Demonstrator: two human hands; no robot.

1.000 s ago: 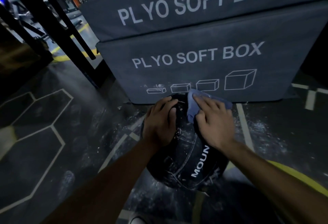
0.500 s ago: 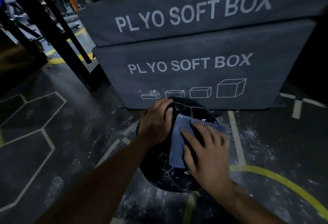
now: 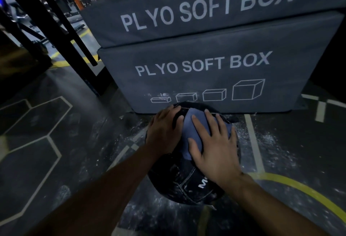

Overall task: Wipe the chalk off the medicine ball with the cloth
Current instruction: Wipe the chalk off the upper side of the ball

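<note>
Wiping is proceeding on the upper face of the medicine ball [image 3: 189,185], which is sitting on the floor [image 3: 56,142] directly against the near side of the lower soft box [image 3: 206,78]. The right hand [image 3: 215,151] is lying flat, fingers straight and spread, pressing the blue cloth [image 3: 194,127] onto the top of the ball. The left hand [image 3: 164,129] is resting on the upper left of the ball with fingers lightly curved over its surface, bracing it; it is holding nothing. The cloth is lying between the two hands, reaching toward the far edge of the ball.

White chalk [image 3: 179,179] is showing on the near lower panels, below the right wrist, and is scattered on the floor around the ball. Judged from this, the unwiped area is lying nearer the person than the cloth, so the coming stroke is likely calling for a pull toward the near side, or a roll of the ball by the left hand. The right hand is the nearer one to that chalk.
</note>
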